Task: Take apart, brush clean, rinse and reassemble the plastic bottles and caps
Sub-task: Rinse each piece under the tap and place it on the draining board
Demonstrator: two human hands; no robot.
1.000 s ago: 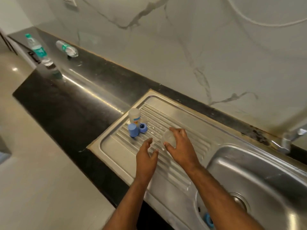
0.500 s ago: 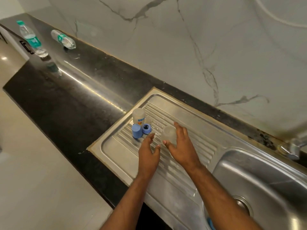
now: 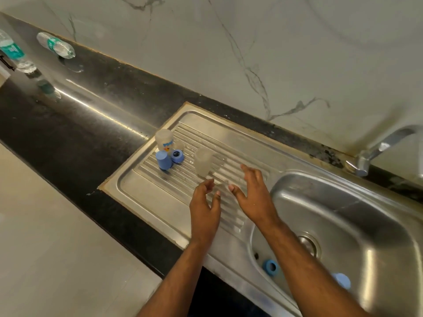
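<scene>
On the ribbed steel drainboard (image 3: 142,193) beside the sink, a clear plastic bottle body (image 3: 203,161) stands upright and free, with neither hand on it. Just to its left sit a second, labelled bottle (image 3: 164,140), a solid blue cap (image 3: 164,160) in front of that, and a blue ring-shaped cap (image 3: 177,155) touching the solid one; these three cluster at the drainboard's far left corner. The left hand (image 3: 204,205) hovers near the clear bottle with fingers loosely spread and holding nothing. The right hand (image 3: 254,195) is beside it, fingers straight and fanned, also holding nothing. In the sink basin (image 3: 357,216), near its front wall, lie another blue ring cap (image 3: 270,267) and a pale blue cap (image 3: 342,280), partly hidden by the right forearm. A tap (image 3: 380,147) rises at the far right. Far off on the black worktop (image 3: 68,124), one water bottle (image 3: 56,45) lies on its side and another (image 3: 14,55) stands at the frame's edge.
</scene>
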